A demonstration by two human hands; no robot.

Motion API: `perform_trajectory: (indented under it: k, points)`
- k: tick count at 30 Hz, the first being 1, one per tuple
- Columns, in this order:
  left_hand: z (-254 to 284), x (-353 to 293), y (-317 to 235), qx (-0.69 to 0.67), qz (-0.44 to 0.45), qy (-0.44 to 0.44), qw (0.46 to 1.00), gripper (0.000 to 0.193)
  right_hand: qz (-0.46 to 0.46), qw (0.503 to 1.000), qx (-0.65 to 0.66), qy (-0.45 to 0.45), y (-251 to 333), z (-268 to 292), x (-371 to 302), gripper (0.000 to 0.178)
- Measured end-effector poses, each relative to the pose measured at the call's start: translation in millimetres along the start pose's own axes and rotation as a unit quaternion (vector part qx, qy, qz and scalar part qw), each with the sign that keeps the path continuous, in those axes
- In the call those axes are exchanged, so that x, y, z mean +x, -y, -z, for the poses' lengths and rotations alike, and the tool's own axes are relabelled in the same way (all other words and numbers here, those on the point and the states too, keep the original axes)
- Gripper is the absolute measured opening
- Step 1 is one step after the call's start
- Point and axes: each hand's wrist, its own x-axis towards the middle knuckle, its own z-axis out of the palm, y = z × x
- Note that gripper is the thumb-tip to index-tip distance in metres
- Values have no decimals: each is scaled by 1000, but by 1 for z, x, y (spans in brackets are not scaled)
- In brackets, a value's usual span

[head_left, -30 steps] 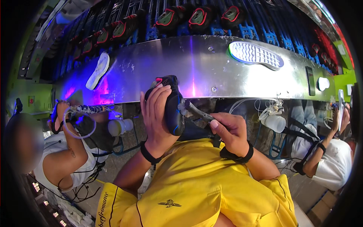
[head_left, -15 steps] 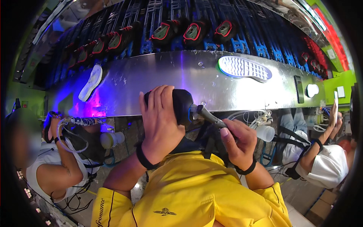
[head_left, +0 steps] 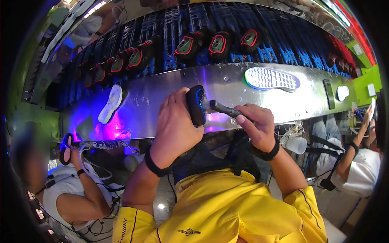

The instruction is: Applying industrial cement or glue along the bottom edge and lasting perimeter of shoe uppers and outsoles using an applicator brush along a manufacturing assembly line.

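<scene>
Just above the workbench's near edge, my left hand [head_left: 176, 117] is wrapped round a black shoe upper [head_left: 196, 115]. The upper's underside, with a thin blue line on it, is turned to the right. My right hand [head_left: 258, 123] grips the dark handle of a brush [head_left: 225, 108]. The brush head points left, at the underside, and seems to touch it. My left fingers cover much of the upper's far side.
On the metal bench [head_left: 162, 87] lie a white sole [head_left: 111, 103], a patterned outsole [head_left: 272, 79], a dark flat slab [head_left: 328, 94] and a white round thing [head_left: 343, 93]. Black shoes [head_left: 190, 45] line the blue rack behind. Co-workers sit on both sides; the left one holds a shoe [head_left: 66, 150].
The shoe upper has turned, so more of its underside shows, and both hands sit farther over the bench. The left co-worker's shoe now shows its pink underside. The whole view has shifted.
</scene>
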Motion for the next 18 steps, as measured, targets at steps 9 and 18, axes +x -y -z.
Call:
perform_trajectory:
  k: [9,18]
  points:
    - [26,33,23,-100,95,133,981,70,-35,996,82,-15,-38,-42,-1,21]
    - [23,27,58,-49,133,160,977,99,-97,995,-7,-34,-50,-60,-29,21]
